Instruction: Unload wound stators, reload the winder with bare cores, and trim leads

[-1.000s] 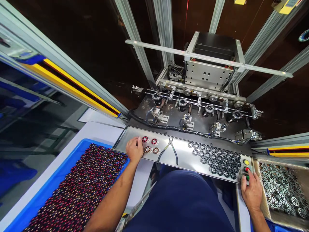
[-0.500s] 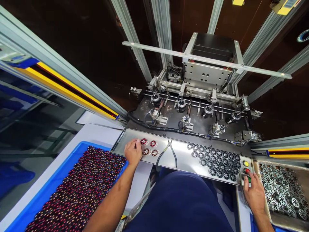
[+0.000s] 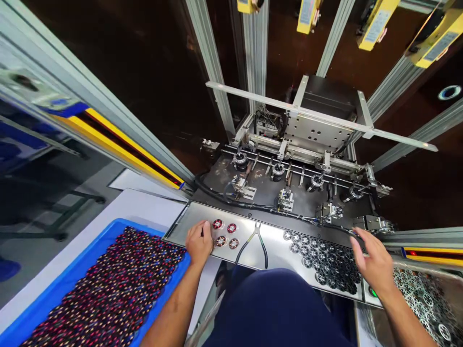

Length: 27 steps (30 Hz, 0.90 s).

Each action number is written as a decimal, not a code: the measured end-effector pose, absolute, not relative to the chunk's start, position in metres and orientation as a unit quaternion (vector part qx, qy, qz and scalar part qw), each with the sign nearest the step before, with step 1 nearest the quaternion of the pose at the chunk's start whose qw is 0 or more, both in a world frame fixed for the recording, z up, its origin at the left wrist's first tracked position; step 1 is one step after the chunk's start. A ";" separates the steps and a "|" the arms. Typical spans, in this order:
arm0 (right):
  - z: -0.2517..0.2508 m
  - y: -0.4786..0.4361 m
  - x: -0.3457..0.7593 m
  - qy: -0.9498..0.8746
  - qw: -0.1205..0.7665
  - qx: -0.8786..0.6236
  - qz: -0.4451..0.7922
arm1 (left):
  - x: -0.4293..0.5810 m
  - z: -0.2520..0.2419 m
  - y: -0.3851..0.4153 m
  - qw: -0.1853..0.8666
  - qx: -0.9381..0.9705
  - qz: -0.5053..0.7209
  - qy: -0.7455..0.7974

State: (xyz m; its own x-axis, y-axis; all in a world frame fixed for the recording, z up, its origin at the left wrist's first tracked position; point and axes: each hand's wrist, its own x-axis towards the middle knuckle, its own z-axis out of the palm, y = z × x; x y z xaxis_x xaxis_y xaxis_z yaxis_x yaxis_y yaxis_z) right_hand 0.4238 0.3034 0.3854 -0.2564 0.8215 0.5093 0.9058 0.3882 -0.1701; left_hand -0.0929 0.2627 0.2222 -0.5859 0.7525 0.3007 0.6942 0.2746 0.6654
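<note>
My left hand (image 3: 198,242) rests at the left part of the metal shelf (image 3: 278,250), fingers curled; whatever they hold, if anything, is hidden. Just right of it lie several small round motor cores with red and copper-coloured windings (image 3: 221,240). My right hand (image 3: 374,260) is raised over the shelf's right end, thumb and fingers apart, holding nothing. Below that hand, a green button (image 3: 373,292) partly shows. To its left are rows of bare grey-black cores (image 3: 321,258). Wire cutters (image 3: 257,233) lie mid-shelf with handles spread.
Behind the shelf stands a machine with several spindles carrying cores (image 3: 278,171) and a long crossbar (image 3: 318,115). A blue tray (image 3: 108,236) of wound cores sits at left, a box (image 3: 448,279) of metal cores at right. Yellow light-curtain posts (image 3: 126,149) flank the opening.
My right hand has lifted off the buttons, moving up toward the machine with its fingers spreading. My left hand stays beside the wound cores. The view has tilted upward.
</note>
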 end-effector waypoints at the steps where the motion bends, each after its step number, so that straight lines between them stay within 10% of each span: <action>1: 0.404 0.330 0.390 -0.819 0.287 -0.494 -0.051 | -0.094 0.225 0.262 0.042 0.453 0.402 0.795; 14: 0.385 0.584 0.040 -0.975 0.033 -0.192 0.111 | -0.126 0.291 0.210 0.044 0.417 0.457 0.784; 27: 0.350 0.617 0.030 -0.856 -0.012 -0.462 0.234 | -0.143 0.345 0.380 0.008 0.611 0.414 0.675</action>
